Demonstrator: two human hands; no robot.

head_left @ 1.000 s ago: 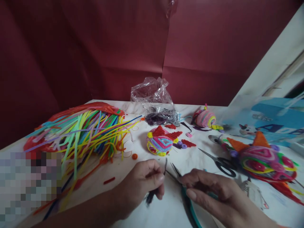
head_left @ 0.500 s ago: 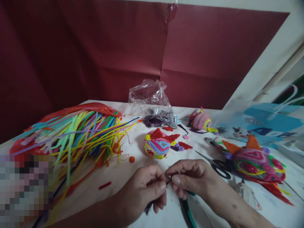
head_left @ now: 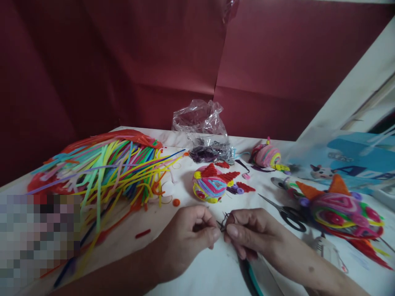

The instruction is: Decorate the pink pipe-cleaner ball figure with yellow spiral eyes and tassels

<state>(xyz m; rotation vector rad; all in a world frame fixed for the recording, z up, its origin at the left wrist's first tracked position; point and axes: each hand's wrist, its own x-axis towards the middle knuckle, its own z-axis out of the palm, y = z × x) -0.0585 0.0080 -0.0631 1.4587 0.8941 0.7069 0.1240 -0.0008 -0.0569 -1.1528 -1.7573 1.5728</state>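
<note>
Thumb and fingers of my left hand (head_left: 189, 242) are pinched together at one side of a thin dark tassel cord (head_left: 223, 223). My right hand (head_left: 256, 231) pinches the cord from the other side, and a small loop stands up between the fingertips. The tassel's fringe is hidden now. Just beyond my hands sits a colourful fish-like figure (head_left: 212, 187) of coiled fuzzy stems with red fins. Under my right hand lies a tool with black and teal handles (head_left: 254, 279), partly covered.
Left is a heap of coloured pipe cleaners (head_left: 123, 168). Behind stands a clear bag (head_left: 200, 119) of dark tassels. To the right lie black scissors (head_left: 290, 216), a larger fish figure (head_left: 342, 211), a glue gun (head_left: 330, 253) and a blue-white bag (head_left: 348, 156). A pink figure (head_left: 267, 156) sits farther back.
My hands stay close together with the cord between them; its loop now shows more above the fingertips. The fringe seen below my left hand has gone from sight. The view has shifted slightly.
</note>
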